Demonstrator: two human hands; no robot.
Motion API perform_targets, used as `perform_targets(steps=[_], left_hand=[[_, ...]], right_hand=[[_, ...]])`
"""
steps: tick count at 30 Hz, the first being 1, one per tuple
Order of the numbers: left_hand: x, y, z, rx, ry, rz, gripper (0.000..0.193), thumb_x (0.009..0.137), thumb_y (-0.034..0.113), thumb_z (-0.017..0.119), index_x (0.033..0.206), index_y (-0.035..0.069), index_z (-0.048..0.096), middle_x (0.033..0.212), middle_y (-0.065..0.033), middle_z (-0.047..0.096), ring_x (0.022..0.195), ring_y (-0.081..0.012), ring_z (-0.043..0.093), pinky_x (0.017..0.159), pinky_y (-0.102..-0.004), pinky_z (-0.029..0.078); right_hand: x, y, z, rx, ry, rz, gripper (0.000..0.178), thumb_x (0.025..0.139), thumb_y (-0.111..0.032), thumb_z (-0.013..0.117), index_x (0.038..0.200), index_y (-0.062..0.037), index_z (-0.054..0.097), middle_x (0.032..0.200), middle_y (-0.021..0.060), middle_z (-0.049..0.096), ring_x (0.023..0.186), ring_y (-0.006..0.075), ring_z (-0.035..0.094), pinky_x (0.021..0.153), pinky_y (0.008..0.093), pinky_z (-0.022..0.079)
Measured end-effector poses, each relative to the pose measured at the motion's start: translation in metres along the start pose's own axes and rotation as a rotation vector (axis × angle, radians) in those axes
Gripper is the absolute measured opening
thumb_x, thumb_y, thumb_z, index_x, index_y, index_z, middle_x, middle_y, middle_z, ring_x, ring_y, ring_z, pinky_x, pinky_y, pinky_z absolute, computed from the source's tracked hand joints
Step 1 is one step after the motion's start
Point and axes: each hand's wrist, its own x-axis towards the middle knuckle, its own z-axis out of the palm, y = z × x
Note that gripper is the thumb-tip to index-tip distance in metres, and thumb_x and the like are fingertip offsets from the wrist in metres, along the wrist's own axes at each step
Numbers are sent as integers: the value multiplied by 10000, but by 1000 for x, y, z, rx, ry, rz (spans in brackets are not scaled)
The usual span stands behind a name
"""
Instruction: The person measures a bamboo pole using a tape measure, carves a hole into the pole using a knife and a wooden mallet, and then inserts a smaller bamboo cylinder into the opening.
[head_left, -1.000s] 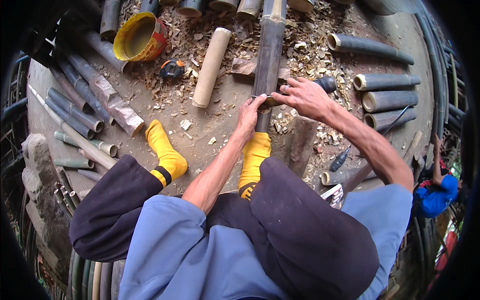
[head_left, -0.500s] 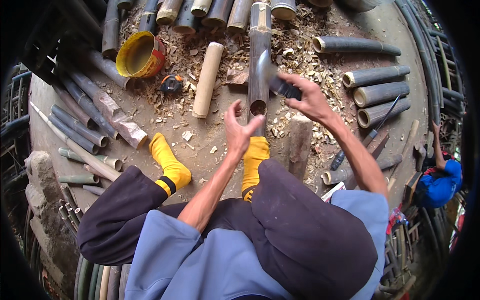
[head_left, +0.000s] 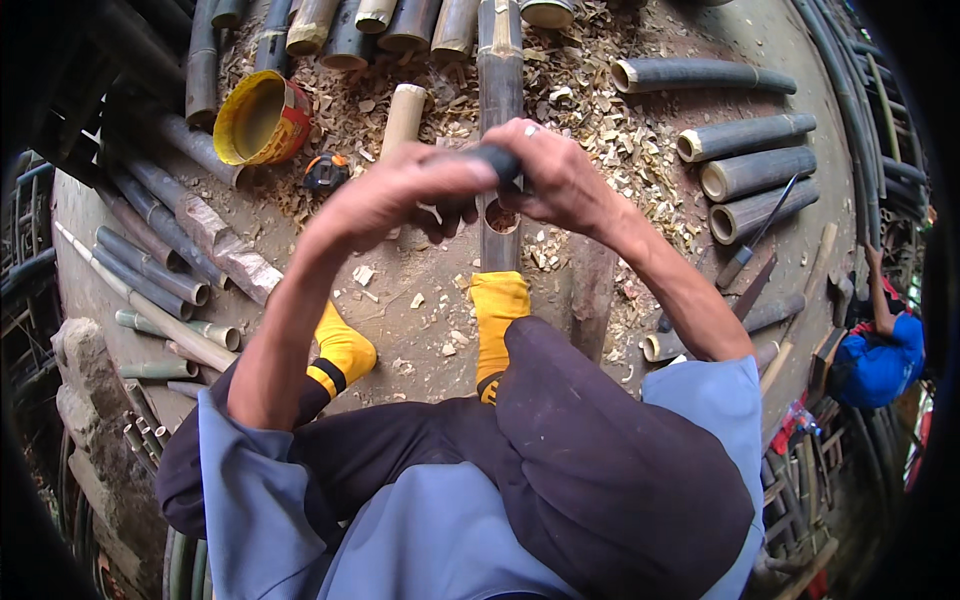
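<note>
Both my hands meet above a dark bamboo pole (head_left: 501, 90) that runs away from me. Between them shows a black handle (head_left: 494, 160) of a tool; its blade is hidden now. My right hand (head_left: 556, 178), with a ring on it, is closed at the handle's right end. On the other side my left hand (head_left: 395, 195) is motion-blurred, its fingers curled and its thumb along the handle. A round hole (head_left: 502, 217) opens in the pole near its close end, just below my hands. Against that end rests my right foot in a yellow sock (head_left: 500, 300).
Wood chips (head_left: 450, 130) cover the ground around the pole. A yellow-red bucket (head_left: 262, 118) and a tape measure (head_left: 326, 172) sit at left. Cut bamboo pieces (head_left: 757, 174) lie at right beside a long knife (head_left: 760, 232). A person in blue (head_left: 880, 362) is farther right.
My left hand has risen and turned over to the tool in my right hand. My right hand has moved left and slightly up, and the shiny blade has gone from sight.
</note>
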Motion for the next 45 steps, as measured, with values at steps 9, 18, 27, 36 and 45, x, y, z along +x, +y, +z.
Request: perform_targets(steps=[9,18,27,36,45], left_hand=[[79,-109,-9,738,217,563,457,742,154,723,1164,63,572,1289,-140,454,1192,-313,450,987,-403,394],[132,-120,-22,1044,139,780,237,765,245,687,971,127,689,1060,-96,533,905,-267,494,813,-371,411],[126,-106,12,1203,284,627,229,721,232,716,923,165,631,1183,-32,472,845,-292,499,769,-396,426],[91,-97,6,434,512,420,376,761,289,727,1005,34,598,1133,-108,527,939,-236,594,772,-345,505],[88,-164,-58,983,1268,198,633,648,296,741,1154,-8,513,1114,-181,537,950,-337,545,867,-408,449]], right_hand=[[-11,31,44,629,186,462,441,761,-123,671,1161,-50,498,868,15,574,802,90,547,717,258,479],[-21,32,49,783,385,488,352,773,-81,681,1078,-65,507,894,-2,578,797,70,529,701,248,472],[-58,47,51,880,591,723,266,786,-40,648,1003,-41,495,749,15,578,599,87,579,535,224,499],[-99,-15,45,425,452,694,147,850,-111,607,948,-16,554,779,72,626,689,144,620,742,349,534],[-133,-30,89,-53,110,-239,203,661,-114,648,831,-79,543,839,43,539,856,231,552,853,389,476]])
